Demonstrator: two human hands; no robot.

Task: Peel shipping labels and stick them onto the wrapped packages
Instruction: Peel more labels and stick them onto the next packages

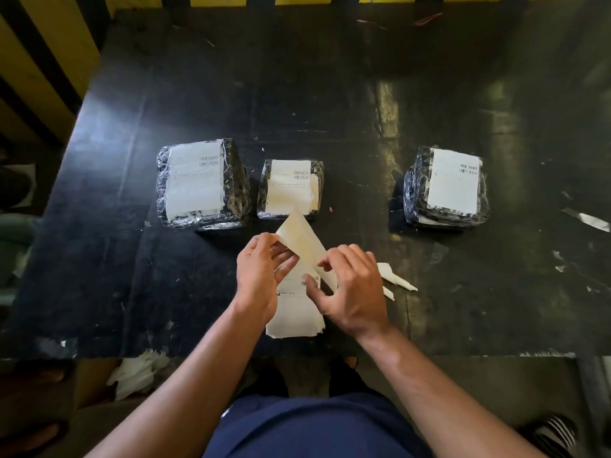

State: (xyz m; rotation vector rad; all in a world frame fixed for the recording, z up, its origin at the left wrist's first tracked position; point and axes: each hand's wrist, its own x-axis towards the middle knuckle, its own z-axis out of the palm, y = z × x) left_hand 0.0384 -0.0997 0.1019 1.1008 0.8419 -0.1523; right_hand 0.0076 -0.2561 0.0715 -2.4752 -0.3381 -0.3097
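Three packages wrapped in black plastic film stand in a row on the dark table: a large one at the left [202, 184], a small one in the middle [291, 188] and one at the right [447, 187]. Each carries a white label on top. Near the front edge lies a stack of label sheets [294, 317]. My left hand [259, 279] pinches the lifted corner of a cream sheet [302, 238] that curls up off the stack. My right hand [352, 285] presses fingers on the top label by its barcode and pinches the sheet's lower edge.
Peeled backing strips [395, 279] lie just right of my right hand. A silver scrap [587, 219] sits near the table's right edge. Crumpled white paper [139, 375] lies on the floor below the front edge. A yellow-and-black barrier runs along the left and back.
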